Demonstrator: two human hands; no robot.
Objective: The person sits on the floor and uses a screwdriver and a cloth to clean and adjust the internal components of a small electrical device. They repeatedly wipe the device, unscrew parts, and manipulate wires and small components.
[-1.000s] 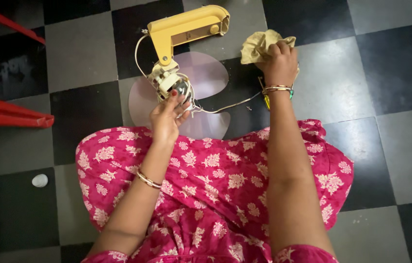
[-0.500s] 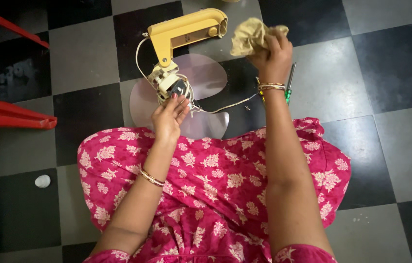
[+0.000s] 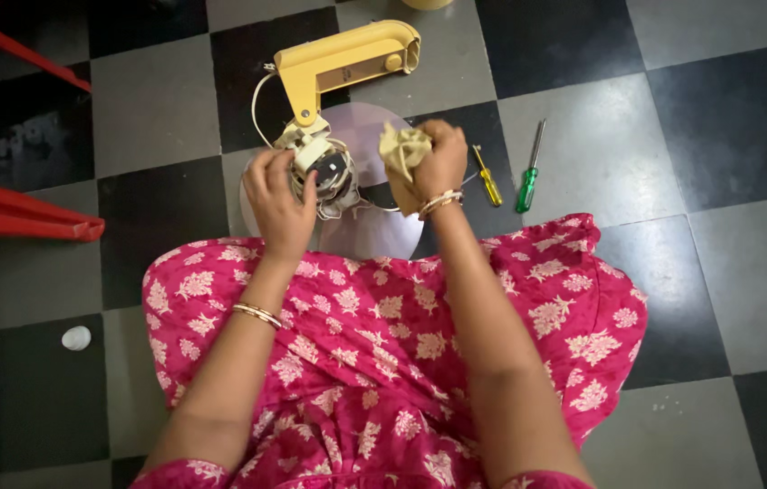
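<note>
Gripped crumpled beige cloth (image 3: 404, 150) in right hand (image 3: 438, 163), pressed over pale fan blade (image 3: 367, 231). Left hand (image 3: 279, 195) curled against exposed fan motor (image 3: 331, 172), steadying it. Motor on checkered floor (image 3: 718, 136), just ahead of knees, below yellow fan body (image 3: 342, 62). Two screwdrivers (image 3: 528, 172) lying right of blade.

Blk/grey checkered floor (image 3: 746, 299), red chair (image 3: 3, 208).

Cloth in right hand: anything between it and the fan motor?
Nothing visible. The right hand holds the crumpled cloth just right of the exposed fan motor, with only a small open gap over the fan blade. The left hand grips the motor's opposite side.
</note>
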